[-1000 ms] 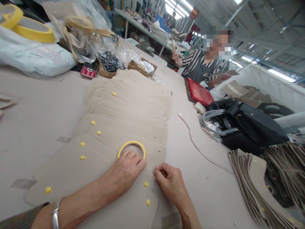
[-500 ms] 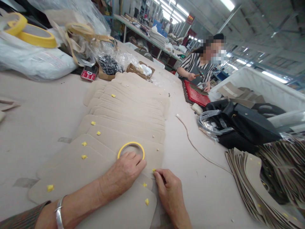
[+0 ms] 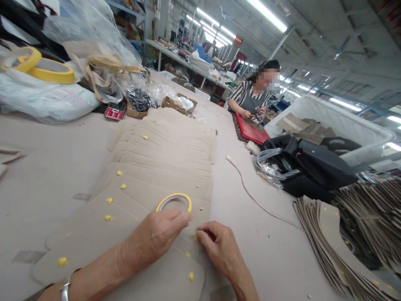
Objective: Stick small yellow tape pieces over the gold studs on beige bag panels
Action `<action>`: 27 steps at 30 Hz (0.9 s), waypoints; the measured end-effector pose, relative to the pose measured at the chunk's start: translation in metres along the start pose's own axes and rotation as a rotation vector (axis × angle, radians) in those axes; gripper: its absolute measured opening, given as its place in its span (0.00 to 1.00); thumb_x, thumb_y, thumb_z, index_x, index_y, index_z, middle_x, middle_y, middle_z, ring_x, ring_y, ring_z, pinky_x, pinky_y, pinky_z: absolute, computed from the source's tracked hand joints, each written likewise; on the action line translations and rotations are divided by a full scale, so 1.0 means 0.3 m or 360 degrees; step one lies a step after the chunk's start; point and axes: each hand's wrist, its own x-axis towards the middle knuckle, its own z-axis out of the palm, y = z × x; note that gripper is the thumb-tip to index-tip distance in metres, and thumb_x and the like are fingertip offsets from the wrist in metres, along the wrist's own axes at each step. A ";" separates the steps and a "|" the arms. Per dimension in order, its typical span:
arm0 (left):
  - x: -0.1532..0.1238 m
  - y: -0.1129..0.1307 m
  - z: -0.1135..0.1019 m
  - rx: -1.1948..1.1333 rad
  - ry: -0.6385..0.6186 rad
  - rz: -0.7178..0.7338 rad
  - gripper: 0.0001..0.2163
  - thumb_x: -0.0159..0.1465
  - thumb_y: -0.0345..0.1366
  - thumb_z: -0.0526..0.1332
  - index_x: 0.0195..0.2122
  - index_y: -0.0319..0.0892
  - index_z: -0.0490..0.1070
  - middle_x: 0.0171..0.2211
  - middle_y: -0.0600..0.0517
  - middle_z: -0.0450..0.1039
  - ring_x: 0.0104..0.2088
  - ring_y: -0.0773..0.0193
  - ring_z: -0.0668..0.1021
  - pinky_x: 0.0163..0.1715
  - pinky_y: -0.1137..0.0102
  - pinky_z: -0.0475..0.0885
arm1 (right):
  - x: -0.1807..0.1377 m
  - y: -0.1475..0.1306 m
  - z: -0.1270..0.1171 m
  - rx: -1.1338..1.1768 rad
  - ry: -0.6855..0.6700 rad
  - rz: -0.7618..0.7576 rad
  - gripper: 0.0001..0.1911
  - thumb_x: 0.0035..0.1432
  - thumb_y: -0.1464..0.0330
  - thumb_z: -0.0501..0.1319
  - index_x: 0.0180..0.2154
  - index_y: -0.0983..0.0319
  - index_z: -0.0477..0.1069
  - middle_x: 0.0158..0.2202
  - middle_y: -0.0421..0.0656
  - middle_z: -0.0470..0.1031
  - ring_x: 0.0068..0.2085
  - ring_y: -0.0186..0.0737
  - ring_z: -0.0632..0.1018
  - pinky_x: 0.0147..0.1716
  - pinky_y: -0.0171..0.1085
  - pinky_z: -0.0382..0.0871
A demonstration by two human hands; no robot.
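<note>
My left hand (image 3: pixel 158 234) is closed, its fingers curled at the near side of a roll of yellow tape (image 3: pixel 189 200), which it holds above the overlapping beige panels (image 3: pixel 163 167). Its thumb and forefinger are pinched together. Close to its right, my right hand (image 3: pixel 219 244) is also closed, fingertips drawn together over the panels' right edge. A small yellow tape piece (image 3: pixel 195 238) shows right at those fingertips; whether they hold anything is hidden. More tape pieces dot the panels, including one (image 3: pixel 191 276) on the nearest panel. Small metal studs (image 3: pixel 201 209) sit along the right side.
Yellow tape rolls (image 3: pixel 53 71) lie on a plastic-wrapped bundle at left, near a red calculator (image 3: pixel 115 111). A cord (image 3: pixel 247 190) runs along the right. Beyond it are black bags (image 3: pixel 322 163), stacked panels (image 3: pixel 319 234) and a white bin (image 3: pixel 369 129). A co-worker (image 3: pixel 250 98) works at a red board (image 3: pixel 250 129).
The view has tilted, so the table's things appear lower. My right fingertips have shifted slightly off the tape piece, which stays on the panels. The co-worker's hammer hand has lowered.
</note>
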 end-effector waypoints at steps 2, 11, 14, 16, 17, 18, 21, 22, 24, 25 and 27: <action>0.001 0.000 -0.006 -0.0070 0.0046 0.0013 0.16 0.70 0.30 0.50 0.59 0.42 0.59 0.37 0.51 0.77 0.37 0.67 0.79 0.38 0.75 0.75 | 0.004 -0.009 -0.001 0.0136 0.0173 -0.0159 0.07 0.59 0.71 0.60 0.35 0.61 0.78 0.30 0.41 0.79 0.30 0.37 0.77 0.32 0.32 0.68; -0.007 0.009 0.005 0.0035 -0.0002 -0.0030 0.15 0.72 0.33 0.47 0.59 0.38 0.56 0.42 0.48 0.79 0.40 0.64 0.81 0.38 0.73 0.77 | 0.029 -0.083 0.051 0.0032 0.0365 -0.0827 0.10 0.62 0.77 0.55 0.40 0.60 0.72 0.35 0.44 0.77 0.37 0.39 0.77 0.38 0.35 0.70; 0.001 0.010 0.007 0.0032 0.0096 0.0056 0.13 0.72 0.32 0.46 0.56 0.39 0.59 0.38 0.49 0.79 0.37 0.65 0.81 0.37 0.75 0.76 | 0.042 -0.076 0.077 -0.0096 0.0526 -0.0979 0.10 0.61 0.77 0.53 0.35 0.60 0.70 0.28 0.42 0.75 0.31 0.37 0.75 0.32 0.33 0.68; 0.007 0.010 0.007 -0.0006 0.0119 0.0096 0.11 0.71 0.31 0.46 0.51 0.41 0.62 0.36 0.51 0.78 0.34 0.67 0.80 0.34 0.77 0.74 | 0.054 -0.066 0.095 -0.0190 0.0722 -0.1070 0.10 0.60 0.77 0.53 0.31 0.60 0.68 0.23 0.39 0.72 0.25 0.35 0.72 0.26 0.32 0.65; 0.010 0.009 0.007 -0.0034 0.0104 0.0098 0.11 0.71 0.30 0.46 0.49 0.43 0.64 0.34 0.52 0.77 0.32 0.67 0.79 0.33 0.77 0.73 | 0.060 -0.061 0.103 -0.0232 0.0801 -0.1099 0.10 0.59 0.78 0.53 0.30 0.60 0.68 0.21 0.38 0.70 0.23 0.35 0.71 0.25 0.32 0.64; 0.011 0.007 0.008 -0.0056 0.0081 0.0084 0.10 0.70 0.30 0.46 0.46 0.43 0.65 0.33 0.53 0.76 0.30 0.67 0.78 0.32 0.77 0.73 | 0.064 -0.058 0.110 -0.0263 0.0861 -0.1117 0.10 0.59 0.78 0.53 0.29 0.60 0.67 0.21 0.38 0.69 0.22 0.34 0.70 0.24 0.32 0.63; 0.015 0.006 0.009 -0.0036 -0.0009 -0.0033 0.11 0.68 0.27 0.47 0.37 0.44 0.66 0.27 0.54 0.72 0.26 0.66 0.74 0.28 0.75 0.69 | 0.063 -0.055 0.124 -0.0256 0.0931 -0.1115 0.10 0.57 0.78 0.53 0.28 0.60 0.68 0.20 0.38 0.69 0.22 0.33 0.70 0.23 0.31 0.63; 0.017 0.008 0.009 -0.0013 -0.0022 -0.0066 0.11 0.68 0.27 0.46 0.34 0.44 0.66 0.26 0.54 0.70 0.25 0.66 0.73 0.26 0.75 0.67 | 0.059 -0.057 0.128 -0.0216 0.0941 -0.1084 0.10 0.57 0.78 0.54 0.28 0.61 0.69 0.20 0.38 0.70 0.21 0.33 0.70 0.23 0.31 0.63; 0.026 0.016 0.006 0.0035 -0.0019 -0.0097 0.13 0.68 0.26 0.45 0.31 0.44 0.65 0.25 0.54 0.68 0.24 0.65 0.71 0.24 0.73 0.64 | 0.050 -0.059 0.134 -0.0045 0.0898 -0.0887 0.09 0.55 0.77 0.55 0.28 0.61 0.71 0.21 0.39 0.72 0.21 0.33 0.72 0.23 0.30 0.64; 0.033 0.022 0.003 0.0058 -0.0003 -0.0090 0.13 0.68 0.26 0.44 0.30 0.44 0.64 0.25 0.54 0.67 0.24 0.64 0.70 0.23 0.73 0.63 | 0.047 -0.059 0.135 0.0103 0.0824 -0.0702 0.08 0.55 0.75 0.56 0.28 0.61 0.72 0.21 0.39 0.73 0.21 0.33 0.72 0.22 0.30 0.64; 0.048 0.037 -0.004 0.0092 0.0041 -0.0038 0.14 0.68 0.26 0.44 0.30 0.44 0.63 0.24 0.54 0.65 0.23 0.64 0.68 0.22 0.72 0.60 | 0.048 -0.056 0.130 0.0488 0.0619 -0.0235 0.07 0.55 0.71 0.58 0.26 0.62 0.72 0.18 0.38 0.72 0.19 0.32 0.72 0.19 0.29 0.64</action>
